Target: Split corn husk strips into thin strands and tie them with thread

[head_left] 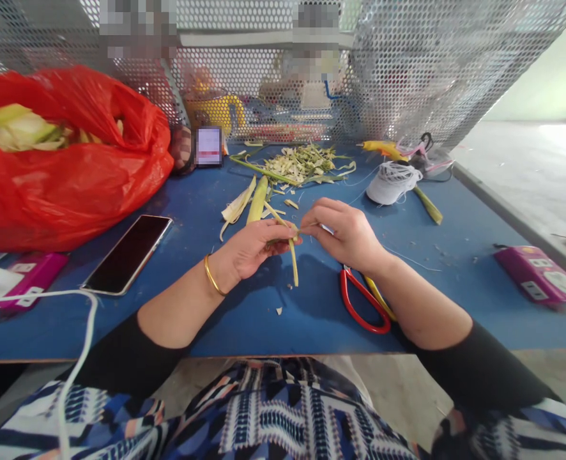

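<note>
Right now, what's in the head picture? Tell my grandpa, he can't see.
A left hand holds a pale strip above a blue table, the right hand close beside it. Scissors, plant scraps, a phone and a red bag lie around.

Single head-worn view, looking forward and down, close above the blue table [273, 332]

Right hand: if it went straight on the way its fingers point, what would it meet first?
Probably the left hand and the pale strip it holds, directly ahead; the exact gap is unclear.
</note>
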### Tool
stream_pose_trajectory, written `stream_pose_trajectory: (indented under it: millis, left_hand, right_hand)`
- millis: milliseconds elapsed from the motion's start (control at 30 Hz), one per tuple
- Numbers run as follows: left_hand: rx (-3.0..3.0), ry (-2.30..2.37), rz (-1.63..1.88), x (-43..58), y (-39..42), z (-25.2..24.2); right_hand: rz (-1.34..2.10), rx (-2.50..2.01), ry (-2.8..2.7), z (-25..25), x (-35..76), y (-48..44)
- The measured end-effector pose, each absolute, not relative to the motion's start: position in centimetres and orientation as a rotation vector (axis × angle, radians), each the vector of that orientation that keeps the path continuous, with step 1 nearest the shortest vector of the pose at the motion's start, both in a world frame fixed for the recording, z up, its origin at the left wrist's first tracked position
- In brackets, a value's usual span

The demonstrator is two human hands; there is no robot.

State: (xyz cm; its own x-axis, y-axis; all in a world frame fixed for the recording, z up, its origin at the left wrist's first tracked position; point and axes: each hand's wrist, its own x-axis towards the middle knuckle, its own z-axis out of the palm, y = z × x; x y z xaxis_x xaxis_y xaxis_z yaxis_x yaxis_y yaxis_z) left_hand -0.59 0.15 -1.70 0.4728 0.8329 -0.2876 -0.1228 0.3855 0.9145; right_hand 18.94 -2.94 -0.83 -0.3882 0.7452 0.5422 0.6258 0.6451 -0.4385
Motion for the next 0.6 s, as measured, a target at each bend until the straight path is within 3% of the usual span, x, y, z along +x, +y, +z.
stream_pose_trajectory:
  millis: [267, 600]
  left_hand:
    - [1.327, 0.883, 0.818, -0.2, -0.2, -1.7]
    - [1.340, 1.051, 0.899, 0.4, -0.6, -2.1]
  right_hand:
    - [1.155, -1.429, -1.511, -0.5, 17.6, -2.9]
    - [1.010, -1.422, -1.504, -1.2, 17.0, -2.9]
